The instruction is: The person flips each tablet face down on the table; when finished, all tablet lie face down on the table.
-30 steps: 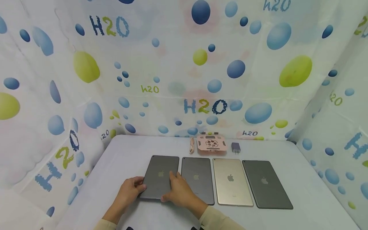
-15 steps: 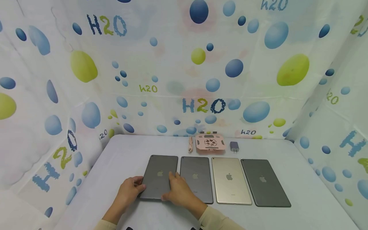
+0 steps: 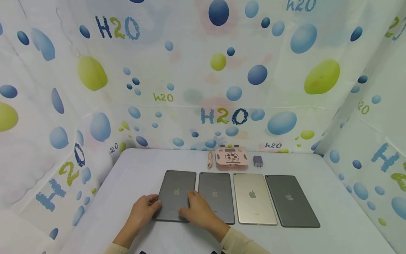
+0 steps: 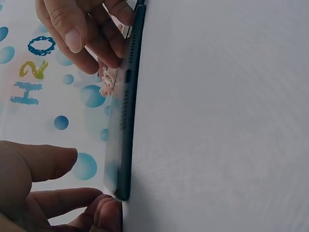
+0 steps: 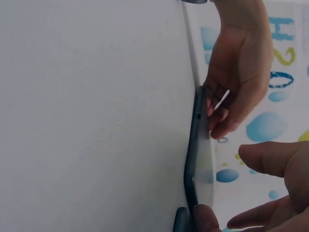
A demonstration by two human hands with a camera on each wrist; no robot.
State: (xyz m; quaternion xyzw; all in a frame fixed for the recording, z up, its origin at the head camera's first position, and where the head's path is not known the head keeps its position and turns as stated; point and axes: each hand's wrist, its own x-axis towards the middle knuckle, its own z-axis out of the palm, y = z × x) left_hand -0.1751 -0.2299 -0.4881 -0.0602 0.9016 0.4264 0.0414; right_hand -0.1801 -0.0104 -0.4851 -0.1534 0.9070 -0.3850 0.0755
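Observation:
The leftmost dark grey tablet (image 3: pixel 173 204) lies back side up on the white table. My left hand (image 3: pixel 143 210) is at its left edge, fingertips touching the lower left corner; the left wrist view shows that hand's thumb (image 4: pixel 60 162) apart from the tablet. Across from it, my right hand (image 3: pixel 200 213) has its fingers at the tablet's right edge and its thumb over the back. In the right wrist view a fingertip (image 5: pixel 205 217) meets the tablet's edge, with the thumb raised off it. A second grey tablet (image 3: pixel 219 187) lies close beside, partly hidden by the right hand.
To the right lie a gold tablet (image 3: pixel 253 204) and another dark tablet (image 3: pixel 290 203), side by side in a row. Behind them stand a pink stand-like device (image 3: pixel 232 157), a coiled pink cable (image 3: pixel 210 159) and a dark charger plug (image 3: pixel 258 161). A patterned curtain (image 3: pixel 184 63) encloses the table.
The head view has shifted slightly. My right thumb has moved up a little from the tablet's lower edge to over its back. The left hand stays at the left edge.

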